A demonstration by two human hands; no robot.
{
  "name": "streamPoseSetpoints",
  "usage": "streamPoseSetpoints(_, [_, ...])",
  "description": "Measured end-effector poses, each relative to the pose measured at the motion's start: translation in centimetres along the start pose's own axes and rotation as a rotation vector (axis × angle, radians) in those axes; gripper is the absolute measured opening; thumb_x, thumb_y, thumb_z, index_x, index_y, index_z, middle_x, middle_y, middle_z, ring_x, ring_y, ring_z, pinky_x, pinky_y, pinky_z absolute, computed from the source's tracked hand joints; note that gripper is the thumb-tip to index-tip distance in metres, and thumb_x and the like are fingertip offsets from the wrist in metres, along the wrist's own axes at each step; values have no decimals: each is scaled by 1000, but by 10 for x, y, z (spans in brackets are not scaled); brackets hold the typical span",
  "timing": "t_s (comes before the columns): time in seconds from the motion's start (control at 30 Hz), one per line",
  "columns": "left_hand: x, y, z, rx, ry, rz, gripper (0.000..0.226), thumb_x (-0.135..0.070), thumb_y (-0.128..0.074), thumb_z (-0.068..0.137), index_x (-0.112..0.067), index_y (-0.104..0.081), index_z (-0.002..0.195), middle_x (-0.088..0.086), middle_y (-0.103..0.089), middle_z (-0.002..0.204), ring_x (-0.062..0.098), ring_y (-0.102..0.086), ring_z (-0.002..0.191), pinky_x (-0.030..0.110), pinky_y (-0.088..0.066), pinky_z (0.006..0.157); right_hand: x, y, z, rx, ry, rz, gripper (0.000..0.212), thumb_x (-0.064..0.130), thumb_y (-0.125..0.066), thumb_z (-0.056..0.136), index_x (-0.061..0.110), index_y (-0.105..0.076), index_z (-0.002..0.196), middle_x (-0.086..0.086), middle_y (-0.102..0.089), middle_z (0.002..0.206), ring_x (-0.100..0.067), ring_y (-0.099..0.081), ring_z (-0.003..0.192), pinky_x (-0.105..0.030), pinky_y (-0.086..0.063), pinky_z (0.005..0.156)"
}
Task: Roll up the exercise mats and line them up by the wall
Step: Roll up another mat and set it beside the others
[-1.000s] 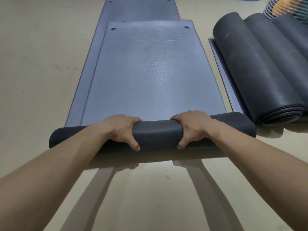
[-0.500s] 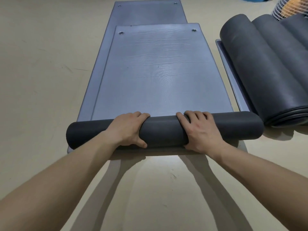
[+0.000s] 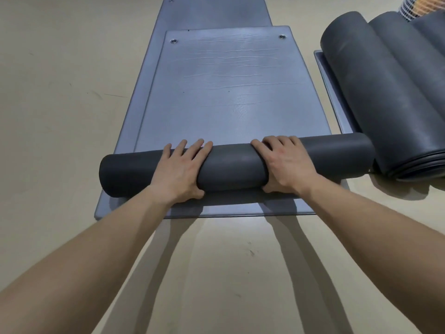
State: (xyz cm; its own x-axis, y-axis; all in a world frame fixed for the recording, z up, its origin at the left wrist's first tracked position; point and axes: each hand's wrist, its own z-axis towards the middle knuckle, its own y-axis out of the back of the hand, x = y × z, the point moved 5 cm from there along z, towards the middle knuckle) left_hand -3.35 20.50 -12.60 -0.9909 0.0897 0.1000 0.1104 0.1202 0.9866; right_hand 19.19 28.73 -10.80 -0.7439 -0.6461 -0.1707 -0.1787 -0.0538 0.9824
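— Beige floor (image 3: 60, 116), scuffed here and there. Where's the mat?
— Middle of it, running away from the person. The mat (image 3: 228, 92) is partly rolled. Its near end is wound into a dark roll (image 3: 231, 167) lying crosswise, and the rest lies flat beyond, creased, with two eyelets (image 3: 173, 41) at the far corners.
— Who's got hold of it?
— Both hands are on the roll. The left hand (image 3: 179, 169) sits left of the middle and the right hand (image 3: 284, 162) right of it, with a stretch of roll bare between them.
— Gripping?
— Pressing, more like. The fingers (image 3: 197, 147) lie nearly straight over the top, tips reaching the far side, thumbs tucked low on the near side. Palms down, nothing pinched.
— And under it?
— A lower mat (image 3: 134, 116), flat on the floor. It shows along the left side, past the far end, and as a strip at the near edge in front of the roll.
— On the right?
— Rolled mats (image 3: 385, 97), side by side and touching, thicker than this roll. The nearest one's end is just beside the roll's right end; I can't tell if they touch. That one rests on a third mat (image 3: 330, 92) lying flat. Behind them, in the corner, there's a bit of white net (image 3: 409, 10) with something orange inside.
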Motion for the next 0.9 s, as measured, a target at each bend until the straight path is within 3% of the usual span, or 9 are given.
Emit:
streamPoseSetpoints(0.1, [3, 6, -4, -56, 74, 31, 120, -71, -80, 62, -26, -20, 156, 5, -42, 150, 31, -47, 131, 48, -37, 110, -4, 20, 23, 195, 13, 72, 113, 67, -85, 57, 34, -31, 151, -3, -55, 136, -30, -59, 116, -44, -49, 95])
streamPoseSetpoints(0.2, [8, 20, 0, 94, -26, -16, 106, -74, -78, 58, -31, -36, 145, -4, -56, 127, 22, -58, 104, 37, -49, 82, -1, 26, 20, 377, 27, 198, 112, 67, -89, 54, 36, -37, 149, 3, -59, 130, -25, -59, 114, -44, -53, 93])
streamPoseSetpoints(0.27, [12, 21, -2, 245, -94, -51, 103, -78, -78, 56, -35, -39, 142, -10, -58, 123, 15, -57, 100, 31, -47, 77, 5, 19, 0, 429, 23, 249, 117, 71, -86, 53, 35, -34, 152, 5, -58, 136, -24, -57, 120, -47, -49, 101])
streamPoseSetpoints(0.4, [24, 19, 3, 412, -73, -208, 107, -75, -83, 54, -40, -40, 146, -14, -59, 131, 14, -56, 110, 32, -46, 86, 26, -4, -51, 45, -24, 46, 122, 71, -82, 53, 24, -31, 153, -5, -50, 144, -31, -51, 128, -53, -36, 110])
streamPoseSetpoints(0.47, [25, 16, 2, 366, -58, -244, 114, -78, -81, 56, -40, -33, 153, -11, -56, 142, 18, -55, 121, 37, -46, 97, 24, -8, -44, 87, 4, 46, 116, 71, -79, 55, 27, -31, 150, -3, -52, 140, -30, -54, 123, -51, -39, 106])
streamPoseSetpoints(0.57, [20, 8, -15, -8, -30, -47, 122, -81, -75, 59, -26, -29, 157, 1, -50, 150, 28, -52, 129, 45, -40, 109, 4, 9, -6, 284, 19, 224, 115, 75, -79, 51, 35, -31, 147, 3, -56, 129, -26, -59, 111, -44, -49, 94])
streamPoseSetpoints(0.67, [21, 5, -9, -95, -43, 15, 118, -80, -74, 56, -23, -33, 150, 4, -56, 140, 31, -57, 117, 46, -43, 103, -5, 10, 13, 338, 32, 291, 123, 75, -84, 50, 37, -29, 152, 3, -53, 134, -26, -56, 119, -43, -49, 96])
streamPoseSetpoints(0.77, [29, 16, 9, 8, -46, -47, 109, -81, -72, 57, -30, -35, 146, -1, -59, 133, 27, -60, 106, 42, -49, 94, 4, 1, 0, 98, 2, 121, 133, 77, -81, 51, 30, -21, 159, -5, -45, 149, -32, -48, 131, -49, -38, 108])
streamPoseSetpoints(0.9, [26, 27, 12, 90, -15, -90, 97, -77, -75, 59, -34, -42, 140, -6, -63, 120, 21, -61, 98, 40, -53, 84, 8, 4, -5, 71, -14, 88, 120, 71, -81, 56, 30, -25, 153, -3, -52, 139, -30, -55, 120, -47, -43, 103])
